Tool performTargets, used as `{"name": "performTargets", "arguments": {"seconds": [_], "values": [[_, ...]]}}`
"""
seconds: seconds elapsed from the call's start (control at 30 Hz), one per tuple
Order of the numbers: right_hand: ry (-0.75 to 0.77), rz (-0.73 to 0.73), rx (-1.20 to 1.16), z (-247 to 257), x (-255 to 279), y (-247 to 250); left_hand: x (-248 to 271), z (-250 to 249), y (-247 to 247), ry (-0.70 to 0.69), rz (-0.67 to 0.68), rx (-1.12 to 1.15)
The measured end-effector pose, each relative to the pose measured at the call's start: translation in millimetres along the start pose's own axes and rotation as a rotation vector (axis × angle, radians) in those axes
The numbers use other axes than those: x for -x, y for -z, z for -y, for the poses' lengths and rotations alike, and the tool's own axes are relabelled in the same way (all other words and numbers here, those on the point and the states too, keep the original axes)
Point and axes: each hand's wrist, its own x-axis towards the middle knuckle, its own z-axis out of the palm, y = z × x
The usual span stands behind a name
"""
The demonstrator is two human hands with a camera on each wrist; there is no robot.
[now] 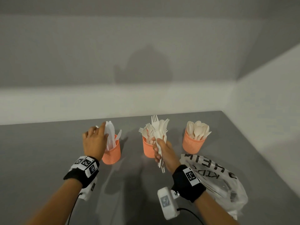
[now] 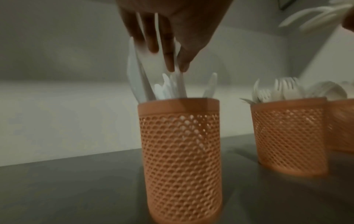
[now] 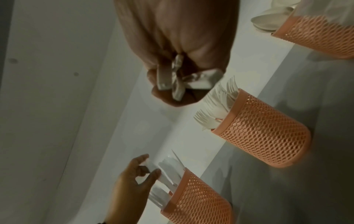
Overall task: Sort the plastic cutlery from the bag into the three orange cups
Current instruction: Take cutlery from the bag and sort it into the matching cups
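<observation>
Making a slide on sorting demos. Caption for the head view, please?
Left hand holds knives standing in the left cup; right hand grips a mixed cutlery bundle.

Knife cup (image 1: 112, 153) stands left, fork cup (image 1: 148, 149) middle, spoon cup (image 1: 193, 143) right

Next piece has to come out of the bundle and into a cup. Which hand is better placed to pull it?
Left, probably. The right hand is full, gripping the bundle by the handles in front of the middle cup; the left hand is just at the knives in the left cup.
</observation>
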Motion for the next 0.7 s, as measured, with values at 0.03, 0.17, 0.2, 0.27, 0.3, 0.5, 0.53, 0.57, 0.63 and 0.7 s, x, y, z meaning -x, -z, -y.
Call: {"name": "performTargets", "arguments": {"seconds": [0.03,0.17,0.2,0.27,0.3,0.5,0.53,0.57,0.63,0.7], "values": [[0.004,-0.004,-0.001,0,0,0,2,2,-4,-0.060,0.004,-0.094],[-0.008,0.007,-0.007,-1,0,0,7,3,-4,-0.056,0.005,-0.175],[-0.013,0.013,-0.009,-1,0,-1,8,0,-1,-0.051,-0.029,-0.172],[-0.020,0.016,-0.006,-2,0,-3,10,-12,7,-0.095,-0.102,-0.100],[-0.026,0.020,-0.003,-3,0,-5,12,-23,12,-0.106,-0.120,0.023],[0.006,0.015,0.097,-9,0,-16,18,-99,20,0.093,0.165,0.768],[0.016,0.010,0.120,-10,-1,-16,17,-110,19,0.134,0.185,0.881],[0.028,0.003,0.139,-11,-2,-15,16,-119,16,0.179,0.197,0.991],[0.045,-0.017,0.175,-13,-3,-10,13,-131,11,0.275,0.218,1.134],[0.059,-0.032,0.202,-14,-4,-4,11,-139,5,0.351,0.240,1.208]]}}
